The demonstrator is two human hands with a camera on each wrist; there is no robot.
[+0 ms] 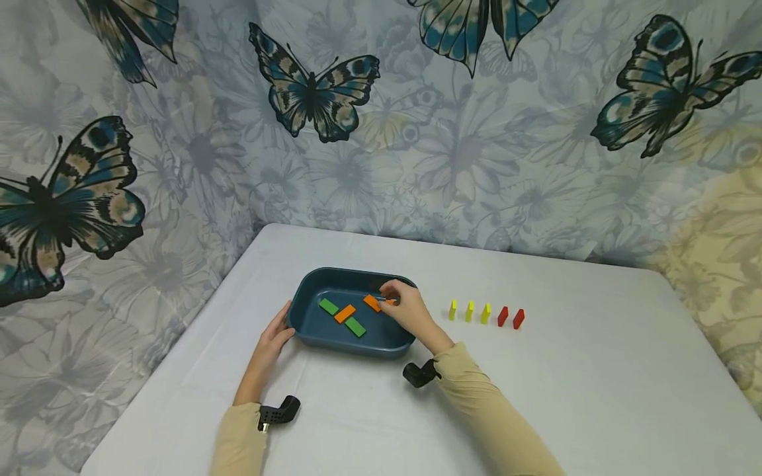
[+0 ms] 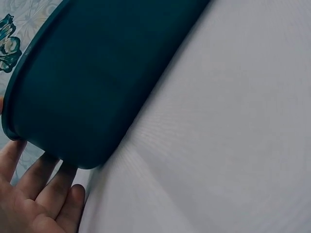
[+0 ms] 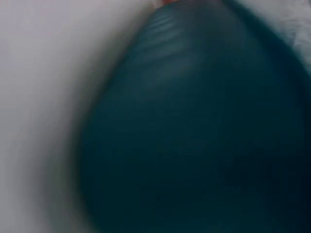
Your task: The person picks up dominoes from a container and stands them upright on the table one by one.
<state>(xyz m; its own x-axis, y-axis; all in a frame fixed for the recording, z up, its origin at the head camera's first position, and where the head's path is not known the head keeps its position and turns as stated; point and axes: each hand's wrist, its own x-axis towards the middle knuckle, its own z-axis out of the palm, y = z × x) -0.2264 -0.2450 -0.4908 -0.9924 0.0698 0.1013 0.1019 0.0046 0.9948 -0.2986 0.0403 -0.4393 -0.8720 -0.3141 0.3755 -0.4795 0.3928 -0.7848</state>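
Blue tray (image 1: pixel 351 348) sits left of the table's middle, long axis running left to right, right end angled slightly nearer. Inside, two green blocks (image 1: pixel 355 326) and an orange block (image 1: pixel 344 313) lie flat in a zigzag: greens slant far-left to near-right, that orange the opposite way. Another orange block (image 1: pixel 372 303) lies right by the right hand (image 1: pixel 411 311).

That hand reaches over the tray's right end from the near right, fingers bent, orange showing at the tips; can't tell if they're gripping it. Left hand (image 1: pixel 272 338) comes up from the near left, fingers mostly straight and touching the left end wall.

There's a gap between the tray's right end and a row of upright yellow blocks (image 1: pixel 469 311) and red blocks (image 1: pixel 519 318). White tabletop (image 1: pixel 601 357) stretches right and near.
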